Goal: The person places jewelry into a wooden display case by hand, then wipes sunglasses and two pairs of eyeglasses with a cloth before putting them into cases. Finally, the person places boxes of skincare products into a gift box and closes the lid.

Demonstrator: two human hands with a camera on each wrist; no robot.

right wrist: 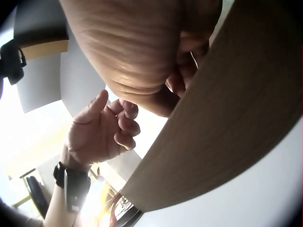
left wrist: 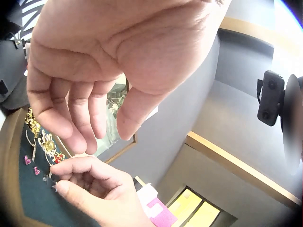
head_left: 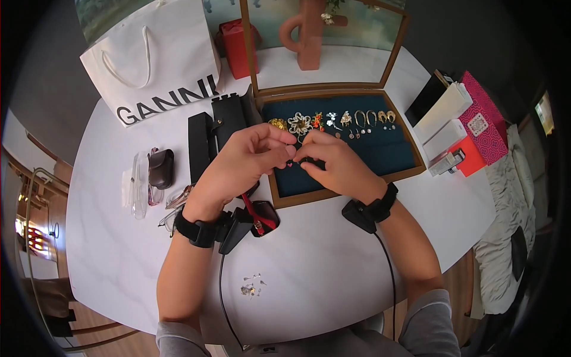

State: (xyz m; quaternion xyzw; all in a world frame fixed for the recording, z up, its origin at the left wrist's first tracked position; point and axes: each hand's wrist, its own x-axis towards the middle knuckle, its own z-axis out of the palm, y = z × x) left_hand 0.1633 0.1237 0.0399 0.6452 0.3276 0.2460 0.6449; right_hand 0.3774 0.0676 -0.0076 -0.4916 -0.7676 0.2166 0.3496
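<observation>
A wooden display box with dark teal lining holds earrings and brooches, among them a white flower brooch and pink heart earrings. My left hand hovers over the box's left part; its thumb stands apart from its loosely bent fingers, with nothing visible between them. Close beside it, my right hand is low over the lining, thumb and index finger bent towards each other near a small clear piece. Whether the right fingers pinch anything is too small to tell.
Loose small jewellery lies on the white table near its front. Glasses and a brown case are at the left, a paper bag behind. Red-strapped dark item lies by my left wrist; boxes stand right.
</observation>
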